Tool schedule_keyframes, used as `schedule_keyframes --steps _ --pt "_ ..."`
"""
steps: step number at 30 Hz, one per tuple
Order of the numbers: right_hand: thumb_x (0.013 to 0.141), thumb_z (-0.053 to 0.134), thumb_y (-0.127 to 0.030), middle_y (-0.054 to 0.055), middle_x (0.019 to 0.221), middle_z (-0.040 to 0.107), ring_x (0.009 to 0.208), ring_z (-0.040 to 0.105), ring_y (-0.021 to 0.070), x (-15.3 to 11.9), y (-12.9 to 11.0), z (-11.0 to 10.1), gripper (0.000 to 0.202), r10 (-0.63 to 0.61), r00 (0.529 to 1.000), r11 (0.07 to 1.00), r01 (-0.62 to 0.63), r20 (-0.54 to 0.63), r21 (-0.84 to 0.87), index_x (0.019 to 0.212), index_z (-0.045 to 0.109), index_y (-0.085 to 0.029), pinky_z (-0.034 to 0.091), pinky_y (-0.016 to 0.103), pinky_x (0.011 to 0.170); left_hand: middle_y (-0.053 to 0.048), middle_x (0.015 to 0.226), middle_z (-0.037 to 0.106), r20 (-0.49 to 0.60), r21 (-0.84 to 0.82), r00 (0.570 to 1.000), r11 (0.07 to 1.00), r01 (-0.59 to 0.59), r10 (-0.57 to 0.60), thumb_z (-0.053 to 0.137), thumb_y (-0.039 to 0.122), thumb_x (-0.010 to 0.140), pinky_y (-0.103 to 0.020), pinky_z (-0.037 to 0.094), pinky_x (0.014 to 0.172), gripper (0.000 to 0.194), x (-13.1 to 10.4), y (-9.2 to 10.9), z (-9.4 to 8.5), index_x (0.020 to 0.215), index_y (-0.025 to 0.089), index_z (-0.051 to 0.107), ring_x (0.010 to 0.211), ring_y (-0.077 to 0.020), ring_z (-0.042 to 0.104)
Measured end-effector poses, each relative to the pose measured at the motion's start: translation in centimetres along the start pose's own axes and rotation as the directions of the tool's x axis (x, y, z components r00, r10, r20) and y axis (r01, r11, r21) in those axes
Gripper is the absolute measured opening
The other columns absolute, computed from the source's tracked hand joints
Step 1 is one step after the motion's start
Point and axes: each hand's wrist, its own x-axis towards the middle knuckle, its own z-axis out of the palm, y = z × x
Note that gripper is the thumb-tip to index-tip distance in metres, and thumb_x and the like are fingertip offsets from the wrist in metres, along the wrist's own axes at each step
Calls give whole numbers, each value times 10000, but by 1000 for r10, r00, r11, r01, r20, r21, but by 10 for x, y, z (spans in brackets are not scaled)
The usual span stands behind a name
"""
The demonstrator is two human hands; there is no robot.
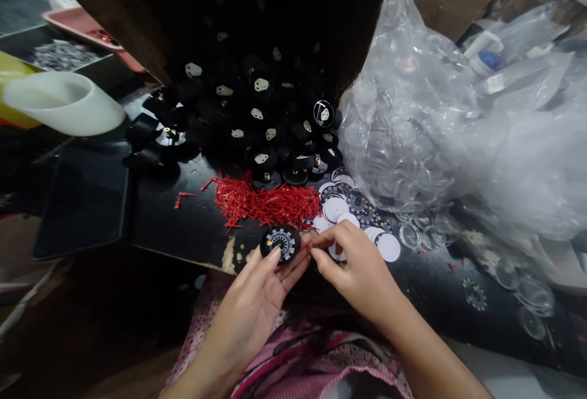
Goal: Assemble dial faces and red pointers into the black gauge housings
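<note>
My left hand (263, 286) holds a round black gauge (285, 244) with a white-marked dial facing up, its thumb on the dial. Just to the right, my right hand (351, 264) pinches a small red piece (309, 246) between thumb and forefinger, close to the left fingertips. Behind the gauge lies a heap of red pointers (270, 203). Round dial discs (335, 208), some white side up and some black with markings, are spread beyond my right hand.
Many black gauge bodies (261, 124) fill a dark box behind. A plastic bag (403, 130) of clear rings bulges at right, with loose rings (409, 236) below. At left are a white cup (64, 102) and a dark tablet-like slab (85, 197).
</note>
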Motion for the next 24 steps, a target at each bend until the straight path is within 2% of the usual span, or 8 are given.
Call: schedule_keyframes --steps 3,6,8,11,13,16,19,24 --pt "890 639 -213 -4 834 641 773 556 158 0 0 -1 53 65 998 997 -65 6 29 848 610 -200 397 295 710 -83 1178 741 33 66 991 989 -135 133 699 291 854 -450 489 1065 261 -3 -8 1 1105 218 708 1215 -293 622" --pt "908 614 -190 -2 800 632 754 546 160 -1 -1 -1 109 81 996 996 -82 -25 -20 800 594 -188 376 303 703 -73 1175 742 67 64 985 985 -163 159 681 290 874 -449 488 1064 239 -6 -10 2 1106 236 699 1221 -283 618" --pt "919 609 -207 1 797 630 756 543 164 -4 -1 -2 124 49 997 998 -51 -64 -25 797 593 -187 374 309 716 -73 1166 746 93 61 981 982 -178 172 664 289 888 -432 495 1055 231 -5 -7 3 1114 244 691 1204 -270 632" --pt "934 589 -211 -1 809 629 774 554 158 -8 -3 -4 109 -30 994 998 36 -102 57 826 596 -194 391 297 740 -50 1135 756 62 107 973 968 -229 223 658 299 895 -392 499 1044 282 -1 -4 4 1176 288 657 1158 -240 662" --pt "944 572 -204 3 825 634 789 563 157 -9 -4 -5 101 -65 994 994 72 -91 82 848 602 -198 401 290 748 -30 1143 751 52 201 977 956 -213 206 690 309 871 -366 496 1040 315 3 -5 4 1184 307 654 1156 -234 661" --pt "952 552 -204 20 845 639 795 563 169 -9 -7 -5 118 -56 996 998 55 -67 -8 851 613 -197 402 303 751 -8 1220 716 101 331 987 931 -153 126 711 332 851 -333 486 1037 326 8 -12 3 1173 317 666 1203 -235 624" --pt "951 551 -203 22 838 636 773 555 173 -9 -8 -5 123 -24 998 996 20 -53 -81 849 618 -196 392 315 742 8 1268 686 158 399 978 897 -189 136 683 348 873 -307 453 1057 335 9 -16 3 1206 339 649 1242 -218 589" --pt "946 570 -194 12 823 623 753 543 166 -9 -8 -9 124 5 1000 998 -7 -29 -70 829 611 -192 372 314 726 3 1273 677 185 492 967 836 -244 173 686 341 868 -302 421 1077 328 6 -11 3 1195 330 662 1258 -223 571"
